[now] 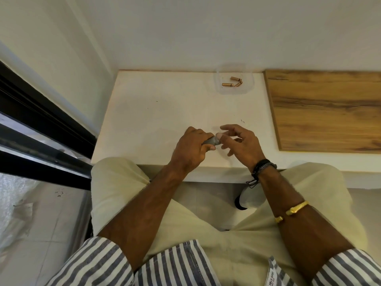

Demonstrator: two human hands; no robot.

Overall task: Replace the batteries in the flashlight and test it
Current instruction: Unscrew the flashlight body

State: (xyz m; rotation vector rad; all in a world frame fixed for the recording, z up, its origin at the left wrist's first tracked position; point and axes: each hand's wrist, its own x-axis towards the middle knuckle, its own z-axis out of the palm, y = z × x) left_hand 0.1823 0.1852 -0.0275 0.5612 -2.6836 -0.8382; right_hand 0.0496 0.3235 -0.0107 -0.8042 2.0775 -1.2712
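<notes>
A small grey flashlight [212,141] lies almost hidden in my left hand [190,148], whose fingers curl around its body above the near part of the white table [156,112]. My right hand [240,142] is just to its right, thumb tip touching the flashlight's exposed end, the other fingers spread and loosely bent. Three copper-coloured batteries [233,81] lie in a clear plastic container [248,90] at the back of the table, well beyond both hands.
A wooden board [325,112] covers the right side of the surface. White walls close the back and left. A dark window frame [41,120] runs along the left. My legs in pale trousers are under the table's front edge.
</notes>
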